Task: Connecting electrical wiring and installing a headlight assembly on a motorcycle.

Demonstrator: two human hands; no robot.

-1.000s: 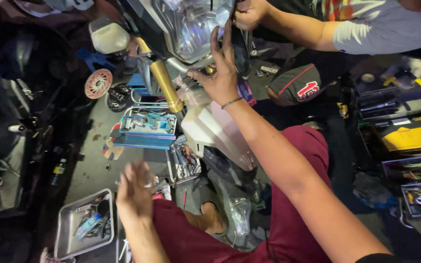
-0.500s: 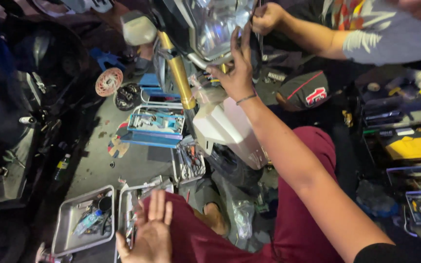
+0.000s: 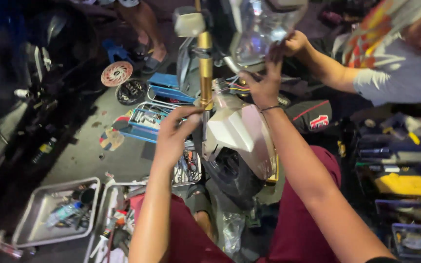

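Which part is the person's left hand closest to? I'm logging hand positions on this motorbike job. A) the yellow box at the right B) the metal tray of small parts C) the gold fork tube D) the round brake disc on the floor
C: the left hand is raised with its fingers curled just beside the gold fork tube, far above the metal tray on the floor.

A clear headlight (image 3: 264, 24) sits at the top of the motorbike's front. Below it a shiny gold fork tube (image 3: 204, 68) stands upright. Beside the tube are thin coloured wires (image 3: 235, 87) and a pale grey cover (image 3: 237, 139).
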